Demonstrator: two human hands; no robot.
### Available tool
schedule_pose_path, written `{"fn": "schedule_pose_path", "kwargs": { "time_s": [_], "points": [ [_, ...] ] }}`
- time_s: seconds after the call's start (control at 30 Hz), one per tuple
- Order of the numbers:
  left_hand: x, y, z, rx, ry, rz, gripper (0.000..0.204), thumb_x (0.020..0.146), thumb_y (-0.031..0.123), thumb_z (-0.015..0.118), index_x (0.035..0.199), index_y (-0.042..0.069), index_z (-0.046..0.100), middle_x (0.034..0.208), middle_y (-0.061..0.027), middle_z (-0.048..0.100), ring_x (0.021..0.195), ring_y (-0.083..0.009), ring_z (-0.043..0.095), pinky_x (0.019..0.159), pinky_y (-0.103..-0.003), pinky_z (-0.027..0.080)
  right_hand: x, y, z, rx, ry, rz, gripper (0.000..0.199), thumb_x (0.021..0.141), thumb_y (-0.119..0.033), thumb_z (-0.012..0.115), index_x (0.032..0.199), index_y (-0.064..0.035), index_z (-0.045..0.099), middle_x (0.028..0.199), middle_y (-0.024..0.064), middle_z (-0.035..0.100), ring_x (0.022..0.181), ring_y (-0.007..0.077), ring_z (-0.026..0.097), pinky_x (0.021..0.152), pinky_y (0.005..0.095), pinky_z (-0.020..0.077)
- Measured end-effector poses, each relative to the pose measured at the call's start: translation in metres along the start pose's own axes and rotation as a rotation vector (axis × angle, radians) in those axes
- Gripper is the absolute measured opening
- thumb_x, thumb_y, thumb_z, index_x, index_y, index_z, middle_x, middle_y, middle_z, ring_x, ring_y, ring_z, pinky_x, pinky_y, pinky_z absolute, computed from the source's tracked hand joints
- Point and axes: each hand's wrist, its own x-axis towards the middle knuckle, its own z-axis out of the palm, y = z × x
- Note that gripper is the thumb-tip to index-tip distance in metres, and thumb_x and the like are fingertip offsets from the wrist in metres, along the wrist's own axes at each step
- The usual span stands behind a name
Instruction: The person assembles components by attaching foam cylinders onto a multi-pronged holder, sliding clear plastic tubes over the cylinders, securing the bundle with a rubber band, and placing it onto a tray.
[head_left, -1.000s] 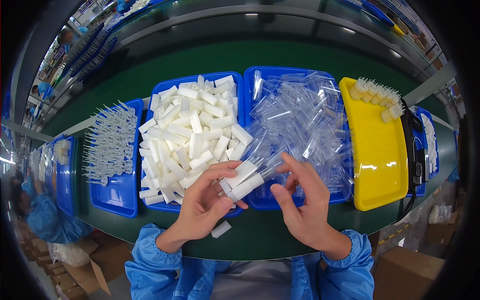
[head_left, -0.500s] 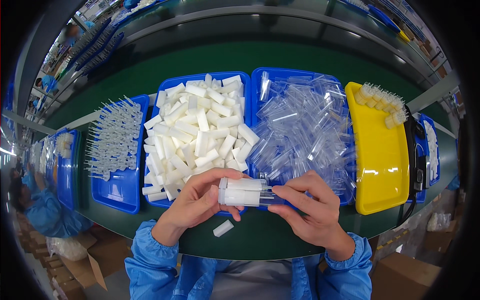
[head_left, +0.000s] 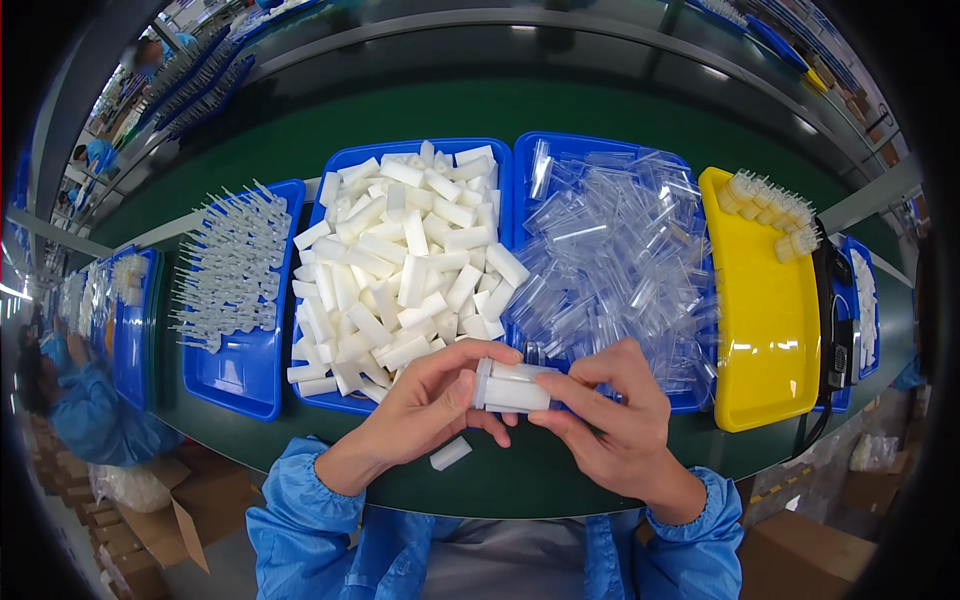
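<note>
Above the table's near edge, my left hand (head_left: pixel 430 408) wraps round a clear plastic holder (head_left: pixel 482 383), its thumb and fingers closed on it. White rectangular foam blocks (head_left: pixel 520 394) show through the clear walls. At the other end, my right hand (head_left: pixel 628 430) pinches a clear plastic tube in line with the holder; thumb and forefinger cover most of that end. One loose white foam block (head_left: pixel 451 454) lies on the green table below my left hand. Beyond my hands are a blue tray (head_left: pixel 507 200) heaped with white blocks and a second blue tray (head_left: pixel 600 140) full of clear plastic tubes.
To the left, a blue tray (head_left: pixel 235 388) holds many white thin-tipped parts. A yellow tray (head_left: pixel 768 370) on the right carries several filled assemblies (head_left: pixel 770 205) at its far end. A black device with a cable (head_left: pixel 838 340) stands beside it. A co-worker in blue (head_left: pixel 100 410) sits far left.
The clear tube that stuck out of the holder toward my right hand now sits further in. My left hand and the holder have shifted right, so my two hands are closer together.
</note>
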Motion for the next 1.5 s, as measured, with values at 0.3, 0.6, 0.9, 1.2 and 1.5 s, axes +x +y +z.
{"fn": "schedule_pose_path", "kwargs": {
  "time_s": [0.3, 0.6, 0.9, 1.2, 1.5],
  "points": [
    [-0.003, 0.018, -0.011, 0.036, 0.158, 0.140, 0.042, 0.108, 0.027, 0.047, 0.141, 0.001, 0.044, 0.120, -0.0174, 0.060, 0.102, -0.0222, 0.064, 0.080, -0.036, 0.057, 0.009, -0.001, -0.027, -0.304, -0.132, 0.078, 0.029, 0.076, -0.006, 0.080, 0.104, -0.0034, 0.073, 0.096, 0.0085, 0.060, 0.084, 0.0252, 0.052, 0.073, 0.0353, 0.0424],
    [-0.003, 0.019, -0.003, 0.117, 0.316, 0.164, 0.038, 0.106, 0.024, 0.052, 0.137, 0.002, 0.048, 0.114, -0.0149, 0.065, 0.092, -0.0189, 0.067, 0.074, -0.031, 0.057, 0.015, -0.010, -0.009, -0.631, -0.611, -0.164, 0.027, 0.074, -0.007, 0.064, 0.100, 0.0035, 0.066, 0.097, 0.0129, 0.056, 0.098, 0.0277, 0.051, 0.082, 0.0386, 0.0399],
    [-0.001, 0.012, -0.006, 0.095, 0.300, 0.152, 0.036, 0.108, 0.025, 0.047, 0.136, 0.002, 0.047, 0.122, -0.0169, 0.063, 0.101, -0.0215, 0.067, 0.081, -0.033, 0.056, 0.013, -0.017, -0.002, -0.396, -0.370, -0.040, 0.028, 0.079, -0.011, 0.076, 0.102, 0.0016, 0.066, 0.094, 0.0123, 0.058, 0.088, 0.0272, 0.054, 0.074, 0.0379, 0.0411],
    [0.001, 0.001, 0.003, 0.150, 0.244, 0.131, 0.035, 0.108, 0.020, 0.046, 0.138, 0.002, 0.041, 0.132, -0.0164, 0.054, 0.118, -0.0235, 0.060, 0.097, -0.038, 0.055, 0.014, -0.022, 0.031, -0.464, 0.034, 0.064, 0.070, 0.075, -0.037, 0.084, 0.122, 0.0071, 0.057, 0.102, 0.0170, 0.061, 0.087, 0.0306, 0.059, 0.072, 0.0404, 0.0455],
    [0.001, -0.003, 0.003, 0.122, 0.204, 0.184, 0.035, 0.107, 0.019, 0.047, 0.138, 0.003, 0.040, 0.134, -0.0152, 0.052, 0.123, -0.0238, 0.057, 0.100, -0.041, 0.054, 0.010, -0.021, 0.028, -0.215, 0.167, 0.236, 0.056, 0.073, -0.018, 0.088, 0.117, 0.0031, 0.061, 0.103, 0.0163, 0.059, 0.088, 0.0307, 0.059, 0.070, 0.0376, 0.0478]
  ]
}}
